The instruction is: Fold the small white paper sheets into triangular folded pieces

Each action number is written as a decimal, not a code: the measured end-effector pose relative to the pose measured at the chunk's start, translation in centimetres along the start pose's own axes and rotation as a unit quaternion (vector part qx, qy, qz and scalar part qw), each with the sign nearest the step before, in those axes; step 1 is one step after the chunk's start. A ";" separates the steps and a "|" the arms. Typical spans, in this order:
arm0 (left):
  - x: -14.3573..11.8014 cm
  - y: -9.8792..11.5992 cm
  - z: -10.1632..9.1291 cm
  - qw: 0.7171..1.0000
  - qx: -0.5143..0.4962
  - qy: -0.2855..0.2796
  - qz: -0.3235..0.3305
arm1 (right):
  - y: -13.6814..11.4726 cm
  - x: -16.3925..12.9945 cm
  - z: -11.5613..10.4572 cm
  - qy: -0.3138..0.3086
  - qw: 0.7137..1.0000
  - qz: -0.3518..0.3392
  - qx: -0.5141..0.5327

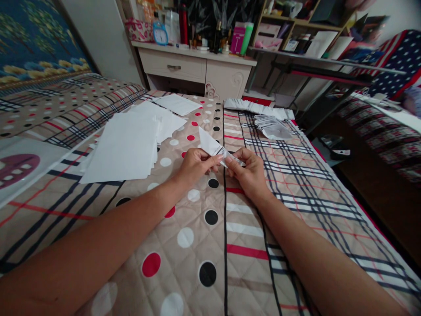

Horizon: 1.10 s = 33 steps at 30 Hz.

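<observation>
Head view: at far left a white plastic sheet with a purple mark lies on the bed's quilted cover. Just right of it, a loose stack of white paper sheets rests on the cover. Left hand pinches the near left edge of a folded white paper piece, held just above the cover at bed centre. Right hand grips the same piece at its crumpled right end. Further right, a pile of folded pieces lies near the bed's edge.
</observation>
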<state>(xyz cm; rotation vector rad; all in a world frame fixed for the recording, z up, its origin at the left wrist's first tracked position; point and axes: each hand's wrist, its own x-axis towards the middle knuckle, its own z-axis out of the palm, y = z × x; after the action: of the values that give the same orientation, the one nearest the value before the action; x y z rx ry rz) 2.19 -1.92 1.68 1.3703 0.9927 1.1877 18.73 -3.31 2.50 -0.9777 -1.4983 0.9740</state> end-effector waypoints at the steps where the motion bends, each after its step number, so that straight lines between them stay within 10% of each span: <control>1: 0.0 0.0 -0.1 1.000 -0.003 0.007 0.002 | 0.0 0.0 -0.1 -0.001 1.000 -0.004 -0.002; 13: 0.9 -0.3 -1.6 0.990 -0.083 0.117 -0.005 | 0.6 -0.4 -0.9 0.017 0.991 -0.050 -0.127; 25: 1.1 0.2 -1.8 0.993 -0.007 0.121 -0.016 | 0.9 -0.1 -1.7 -0.023 0.886 -0.078 -0.456; 33: 1.1 -0.4 -1.9 0.992 0.044 0.121 -0.012 | 0.9 -0.1 -1.8 -0.048 0.940 -0.019 -0.338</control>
<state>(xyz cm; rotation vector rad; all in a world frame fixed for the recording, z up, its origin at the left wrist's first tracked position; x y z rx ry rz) 0.58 -0.44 1.38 1.2987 1.2414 1.3287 20.64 -2.96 1.79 -1.3837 -1.9822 0.4720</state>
